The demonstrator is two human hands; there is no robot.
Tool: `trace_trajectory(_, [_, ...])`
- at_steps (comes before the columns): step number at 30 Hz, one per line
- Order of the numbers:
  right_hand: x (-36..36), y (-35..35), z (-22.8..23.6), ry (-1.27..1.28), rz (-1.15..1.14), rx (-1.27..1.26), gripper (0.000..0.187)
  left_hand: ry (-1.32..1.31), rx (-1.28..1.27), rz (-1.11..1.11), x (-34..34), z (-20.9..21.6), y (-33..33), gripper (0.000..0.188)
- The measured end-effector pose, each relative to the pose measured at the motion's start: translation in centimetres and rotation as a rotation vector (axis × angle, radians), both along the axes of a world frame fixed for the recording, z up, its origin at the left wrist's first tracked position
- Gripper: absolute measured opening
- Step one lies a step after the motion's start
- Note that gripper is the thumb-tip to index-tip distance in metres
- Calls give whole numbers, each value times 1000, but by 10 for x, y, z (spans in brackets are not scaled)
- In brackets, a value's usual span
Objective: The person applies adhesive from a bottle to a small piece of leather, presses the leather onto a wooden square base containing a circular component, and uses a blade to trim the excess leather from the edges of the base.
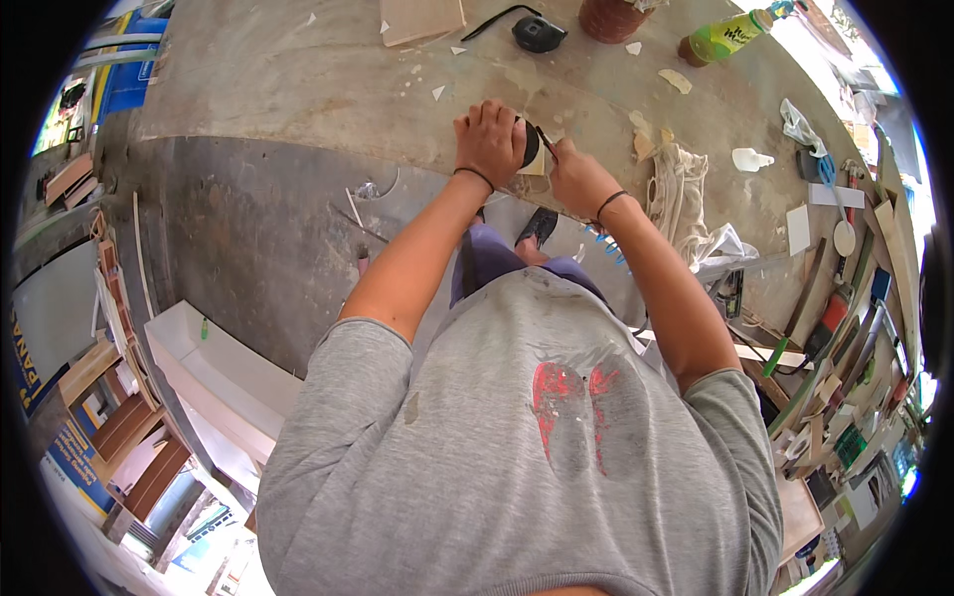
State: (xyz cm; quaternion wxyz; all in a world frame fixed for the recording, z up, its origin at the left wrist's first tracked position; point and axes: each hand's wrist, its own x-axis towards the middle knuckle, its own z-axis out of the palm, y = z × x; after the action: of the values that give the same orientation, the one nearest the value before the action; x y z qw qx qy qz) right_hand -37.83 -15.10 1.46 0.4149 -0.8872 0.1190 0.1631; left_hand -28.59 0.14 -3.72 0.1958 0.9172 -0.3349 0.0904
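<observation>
My left hand is closed over a dark rounded object at the near edge of the worktable. Most of that object is hidden under the palm, so its kind does not show. Close on the right, my right hand grips a thin dark tool, its tip slanting toward the rounded object. Whether the tool is a pen or a blade I cannot tell. A small pale yellow piece lies between the two hands, just below the dark object.
A black tape measure, a reddish-brown pot and a green-labelled bottle stand toward the far side. Cream cloth hangs over the edge at right, near a white squeeze bottle. Tools and offcuts crowd the far right; a white trough is at lower left.
</observation>
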Motion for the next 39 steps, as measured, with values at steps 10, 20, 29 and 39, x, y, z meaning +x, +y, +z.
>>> trace_trajectory(10, [-6, 19, 12, 189, -103, -3, 32, -12, 37, 39, -1, 2, -2, 21])
trace_trajectory(20, [-33, 36, 8, 145, -199, 23, 29, -12, 26, 36, 0, 0, -3, 19])
trace_trajectory(29, [-64, 41, -1, 39, -227, -31, 25, 19, -17, -23, 2, -3, 3, 24])
trace_trajectory(39, [-17, 21, 0, -76, -192, -116, 16, 48, -133, -125, 19, -1, 10, 20])
